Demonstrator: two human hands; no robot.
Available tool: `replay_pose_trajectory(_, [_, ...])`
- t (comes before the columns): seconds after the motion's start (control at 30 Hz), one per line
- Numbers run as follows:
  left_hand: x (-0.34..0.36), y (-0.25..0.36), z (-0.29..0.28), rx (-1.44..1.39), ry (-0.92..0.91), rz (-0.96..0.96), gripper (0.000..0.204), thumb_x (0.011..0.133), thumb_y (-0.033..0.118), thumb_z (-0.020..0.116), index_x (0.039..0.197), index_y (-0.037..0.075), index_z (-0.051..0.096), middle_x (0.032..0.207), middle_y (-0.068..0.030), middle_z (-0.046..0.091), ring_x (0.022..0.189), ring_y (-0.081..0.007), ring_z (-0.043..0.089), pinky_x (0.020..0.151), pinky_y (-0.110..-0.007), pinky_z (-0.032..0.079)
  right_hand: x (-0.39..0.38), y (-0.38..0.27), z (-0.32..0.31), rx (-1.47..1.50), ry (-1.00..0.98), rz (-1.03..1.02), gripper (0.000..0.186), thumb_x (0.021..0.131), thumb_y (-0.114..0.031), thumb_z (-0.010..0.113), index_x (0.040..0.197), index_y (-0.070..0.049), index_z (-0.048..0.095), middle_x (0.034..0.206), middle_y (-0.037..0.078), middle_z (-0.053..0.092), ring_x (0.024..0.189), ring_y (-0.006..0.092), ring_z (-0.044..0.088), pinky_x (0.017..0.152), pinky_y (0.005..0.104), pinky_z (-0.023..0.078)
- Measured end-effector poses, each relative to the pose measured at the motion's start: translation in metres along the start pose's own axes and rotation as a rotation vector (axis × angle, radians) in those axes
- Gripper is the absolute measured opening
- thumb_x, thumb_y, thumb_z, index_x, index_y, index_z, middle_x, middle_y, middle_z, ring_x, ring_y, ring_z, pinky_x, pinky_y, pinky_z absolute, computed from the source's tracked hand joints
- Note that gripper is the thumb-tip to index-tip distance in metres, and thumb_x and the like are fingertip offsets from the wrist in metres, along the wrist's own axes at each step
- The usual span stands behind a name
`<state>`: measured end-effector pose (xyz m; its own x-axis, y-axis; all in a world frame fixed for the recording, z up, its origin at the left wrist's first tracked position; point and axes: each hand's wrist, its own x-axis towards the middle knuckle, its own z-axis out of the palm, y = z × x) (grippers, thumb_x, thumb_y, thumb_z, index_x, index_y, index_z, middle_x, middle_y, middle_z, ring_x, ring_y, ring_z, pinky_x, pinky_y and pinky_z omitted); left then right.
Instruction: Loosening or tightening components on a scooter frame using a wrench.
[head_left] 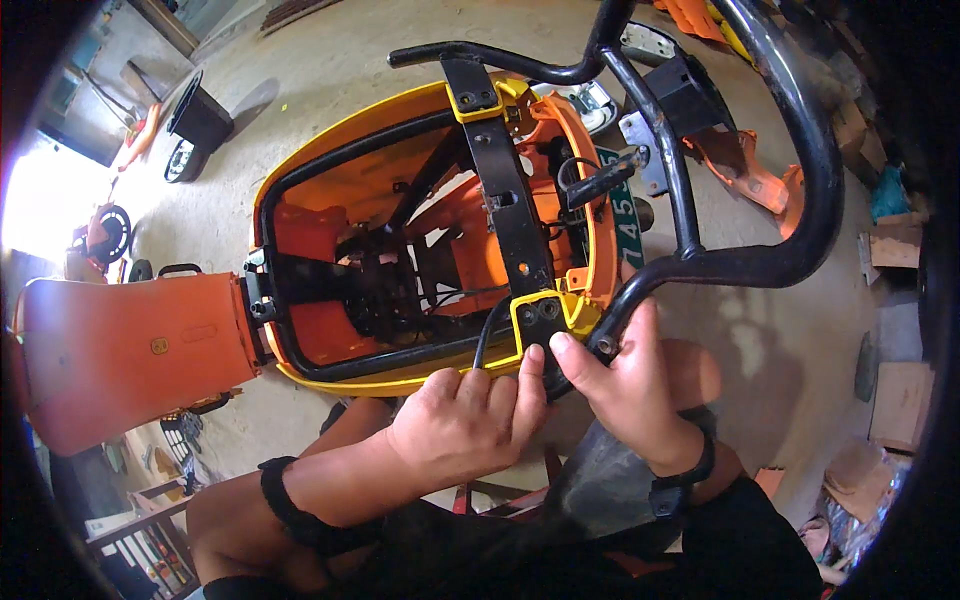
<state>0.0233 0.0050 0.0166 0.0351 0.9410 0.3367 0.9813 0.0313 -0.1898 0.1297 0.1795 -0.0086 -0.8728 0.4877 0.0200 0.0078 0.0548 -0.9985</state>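
Note:
An open scooter body (360,110) has yellow rims, an orange interior and a black crossbar (492,170). My left hand (465,420) curls at the near rim, index fingertip at the black bracket (540,318) with yellow edging. A black cable (486,335) disappears behind those fingers; what they grip is hidden. My right hand (635,390) grips the lower end of the black tubular rail (740,262), thumb beside the bracket. The orange seat compartment lid (130,360) is hinged open at the left. A green plate (622,235) sits behind the rail.
Black bins (200,125) stand at the upper left on the concrete floor (310,50). Orange panels (735,170) lie beyond the rail. Cardboard boxes (900,400) and bagged items line the right. A wooden rack (135,535) is at lower left, a wheel (110,232) farther back.

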Motion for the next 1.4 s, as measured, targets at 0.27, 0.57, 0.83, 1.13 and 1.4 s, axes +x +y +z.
replay_pose_trajectory(0.27, [0.003,0.002,-0.006,-0.041,-0.06,-0.013,0.043,0.082,0.013,0.061,0.118,-0.01,0.064,0.065,0.0035,0.05,0.055,-0.0086,0.051,0.045,-0.025,0.034,-0.002,0.002,0.002,0.079,0.03,0.034,0.057,0.092,-0.011,0.073,0.131,0.003,0.033,0.121,0.011,0.051,0.108,0.0151,0.055,0.092,0.0317,0.05])
replay_pose_trajectory(0.57, [-0.002,-0.002,-0.009,-0.12,-0.106,-0.053,0.058,0.083,0.029,0.069,0.125,-0.011,0.061,0.065,0.0036,0.051,0.056,-0.0107,0.053,0.046,-0.027,0.039,-0.019,-0.048,-0.031,-0.608,-0.088,0.057,0.038,0.088,-0.02,0.08,0.109,0.001,0.057,0.083,0.009,0.065,0.07,0.0177,0.065,0.064,0.0327,0.053])
replay_pose_trajectory(0.83, [0.001,-0.003,-0.012,-0.166,-0.141,-0.04,0.059,0.08,0.016,0.06,0.13,-0.013,0.056,0.071,0.001,0.055,0.062,-0.0126,0.059,0.05,-0.027,0.045,-0.05,-0.042,-0.008,-0.594,-0.531,-0.376,0.028,0.081,-0.01,0.076,0.108,-0.006,0.068,0.09,0.008,0.068,0.075,0.0256,0.07,0.064,0.0351,0.057])
replay_pose_trajectory(1.13, [0.007,-0.009,-0.028,-0.205,-0.285,-0.035,0.069,0.08,0.019,0.061,0.139,-0.015,0.046,0.08,-0.0032,0.06,0.072,-0.0161,0.063,0.058,-0.03,0.052,-0.059,-0.014,0.007,-0.513,-0.263,-0.49,0.023,0.077,-0.009,0.08,0.096,-0.002,0.07,0.086,0.01,0.064,0.07,0.0259,0.065,0.062,0.038,0.053])
replay_pose_trajectory(1.4, [0.014,-0.011,-0.035,-0.283,-0.356,-0.1,0.075,0.082,0.018,0.061,0.146,-0.014,0.036,0.071,-0.0043,0.06,0.065,-0.0194,0.064,0.056,-0.035,0.052,-0.053,-0.014,0.015,-0.666,-0.234,-0.59,0.028,0.077,-0.013,0.077,0.102,-0.004,0.069,0.093,0.007,0.061,0.077,0.0241,0.066,0.063,0.0346,0.054])
